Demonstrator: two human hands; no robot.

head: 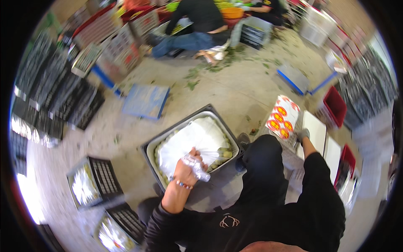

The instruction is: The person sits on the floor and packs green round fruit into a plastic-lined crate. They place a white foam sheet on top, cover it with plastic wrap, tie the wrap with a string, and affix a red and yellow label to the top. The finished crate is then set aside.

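Observation:
My left hand [189, 170] is closed on the gathered neck of a clear plastic bag [198, 171]. The bag lies in a black plastic crate [217, 115] before me, over a white sheet [192, 135], with round greenish produce [226, 151] showing around the sheet's edges. My right hand [303, 134], in a grey glove, is out to the right at the edge of a stack of white printed sheets [283, 118] with red and yellow round marks. Whether its fingers grip the stack, I cannot tell.
Two packed black crates [105, 176] [126, 220] stand at lower left. A blue platform scale [146, 100] and another scale [292, 78] lie ahead. Black crates [56, 82] are stacked left. White foam boxes [315, 129] and a red basket [335, 107] stand right. People [201, 15] sit ahead near scattered leaves [193, 84].

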